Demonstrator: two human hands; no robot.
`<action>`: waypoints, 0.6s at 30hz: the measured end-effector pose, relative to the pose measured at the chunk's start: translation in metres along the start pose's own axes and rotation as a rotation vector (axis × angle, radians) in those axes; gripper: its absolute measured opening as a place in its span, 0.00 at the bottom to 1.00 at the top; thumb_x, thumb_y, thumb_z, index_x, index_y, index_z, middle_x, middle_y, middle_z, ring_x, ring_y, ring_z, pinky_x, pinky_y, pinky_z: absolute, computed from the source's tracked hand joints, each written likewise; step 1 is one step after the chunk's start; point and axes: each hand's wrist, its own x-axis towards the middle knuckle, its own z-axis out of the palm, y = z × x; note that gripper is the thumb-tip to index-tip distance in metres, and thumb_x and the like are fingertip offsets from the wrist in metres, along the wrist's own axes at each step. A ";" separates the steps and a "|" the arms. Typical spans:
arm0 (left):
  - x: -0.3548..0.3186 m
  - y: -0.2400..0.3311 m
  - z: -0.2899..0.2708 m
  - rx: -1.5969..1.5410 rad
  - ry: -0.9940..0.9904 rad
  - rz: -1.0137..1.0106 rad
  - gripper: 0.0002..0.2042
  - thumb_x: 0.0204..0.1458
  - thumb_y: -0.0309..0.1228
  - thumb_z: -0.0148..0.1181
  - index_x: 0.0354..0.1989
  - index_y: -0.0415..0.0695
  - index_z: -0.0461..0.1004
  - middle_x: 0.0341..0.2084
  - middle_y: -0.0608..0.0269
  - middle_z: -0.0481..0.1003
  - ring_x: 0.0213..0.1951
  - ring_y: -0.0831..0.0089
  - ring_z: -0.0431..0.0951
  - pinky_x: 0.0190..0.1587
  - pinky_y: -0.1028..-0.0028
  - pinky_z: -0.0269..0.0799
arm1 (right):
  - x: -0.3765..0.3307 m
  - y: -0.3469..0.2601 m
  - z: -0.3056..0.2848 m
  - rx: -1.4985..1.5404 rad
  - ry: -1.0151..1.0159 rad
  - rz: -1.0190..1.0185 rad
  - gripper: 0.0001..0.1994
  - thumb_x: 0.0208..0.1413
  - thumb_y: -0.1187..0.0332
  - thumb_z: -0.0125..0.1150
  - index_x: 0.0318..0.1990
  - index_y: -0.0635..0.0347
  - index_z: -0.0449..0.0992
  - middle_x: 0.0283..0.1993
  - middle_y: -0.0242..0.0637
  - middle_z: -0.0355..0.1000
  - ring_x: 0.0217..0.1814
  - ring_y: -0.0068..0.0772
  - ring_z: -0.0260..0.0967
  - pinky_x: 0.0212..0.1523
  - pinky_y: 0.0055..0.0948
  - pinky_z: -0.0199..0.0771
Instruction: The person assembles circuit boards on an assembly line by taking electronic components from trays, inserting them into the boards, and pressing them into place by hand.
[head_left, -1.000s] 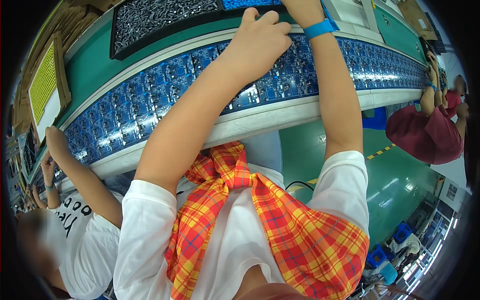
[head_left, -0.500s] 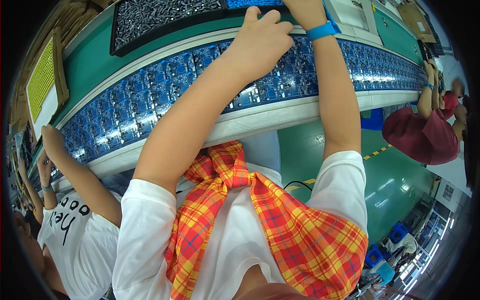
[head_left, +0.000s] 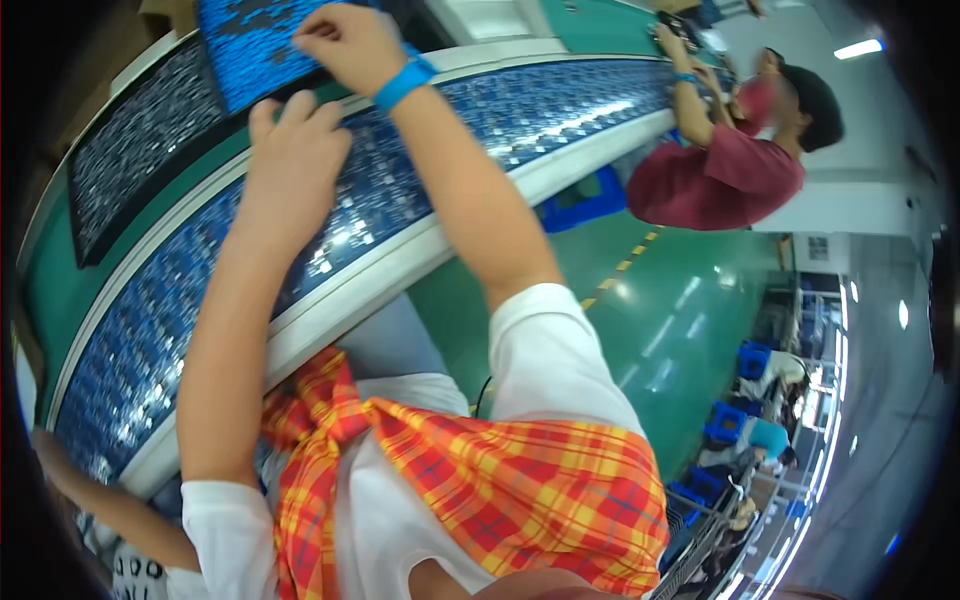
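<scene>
My right hand (head_left: 350, 45), with a blue band on its wrist, is over the edge of a tray of small blue parts (head_left: 240, 65). Its thumb and fingertips are pressed together, and anything between them is too small to make out. Lower and to the left, my left hand (head_left: 295, 150) hovers above a row of blue circuit boards (head_left: 375, 170), close to the dark tray's front edge. Its fingers are curled, slightly blurred, and their tips face away, so what they hold is hidden. The boards fill a long line with a pale rail (head_left: 340, 305) along the near side.
A black tray of small grey parts (head_left: 150, 140) adjoins the blue ones on the left. At lower left a neighbour's forearm (head_left: 120, 500) reaches to the line. Farther right a person in a maroon shirt (head_left: 710, 180) works at it. A blue stool (head_left: 585, 200) stands below.
The view has swung to the right and is blurred. My right hand, cut off by the top edge before, now shows at the blue parts. My left hand stays over the boards, fingers curled.
</scene>
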 end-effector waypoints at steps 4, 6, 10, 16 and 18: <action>0.004 0.008 0.002 0.039 0.058 -0.020 0.06 0.44 0.20 0.57 0.28 0.43 0.79 0.36 0.61 0.73 0.48 0.63 0.70 0.58 0.54 0.60 | 0.001 0.002 -0.003 0.010 0.032 0.019 0.08 0.50 0.66 0.70 0.34 0.60 0.84 0.31 0.41 0.80 0.34 0.35 0.80 0.39 0.31 0.81; 0.005 0.009 0.002 0.025 0.056 -0.025 0.06 0.44 0.20 0.57 0.29 0.43 0.79 0.36 0.61 0.72 0.48 0.63 0.70 0.58 0.54 0.60 | 0.002 0.001 -0.004 0.048 0.030 0.036 0.08 0.50 0.66 0.70 0.34 0.60 0.84 0.32 0.40 0.80 0.34 0.34 0.79 0.39 0.31 0.81; 0.006 0.010 0.004 0.018 0.033 -0.032 0.06 0.45 0.19 0.57 0.29 0.42 0.79 0.37 0.61 0.72 0.48 0.64 0.70 0.59 0.53 0.60 | 0.001 -0.001 -0.007 0.072 0.013 0.065 0.07 0.50 0.67 0.70 0.34 0.60 0.84 0.32 0.40 0.80 0.34 0.32 0.79 0.39 0.30 0.81; 0.004 0.015 0.013 -0.013 0.037 -0.011 0.06 0.46 0.20 0.56 0.30 0.43 0.79 0.37 0.61 0.73 0.47 0.63 0.71 0.59 0.53 0.60 | 0.002 -0.001 -0.009 0.082 0.005 0.063 0.07 0.50 0.67 0.70 0.34 0.60 0.84 0.32 0.39 0.80 0.33 0.31 0.78 0.39 0.29 0.81; 0.003 0.009 0.012 -0.040 0.027 -0.020 0.06 0.47 0.21 0.56 0.31 0.43 0.79 0.36 0.61 0.73 0.46 0.64 0.71 0.58 0.54 0.60 | -0.001 -0.003 -0.011 0.091 -0.004 0.069 0.07 0.50 0.67 0.70 0.34 0.60 0.84 0.32 0.38 0.80 0.34 0.30 0.79 0.39 0.29 0.80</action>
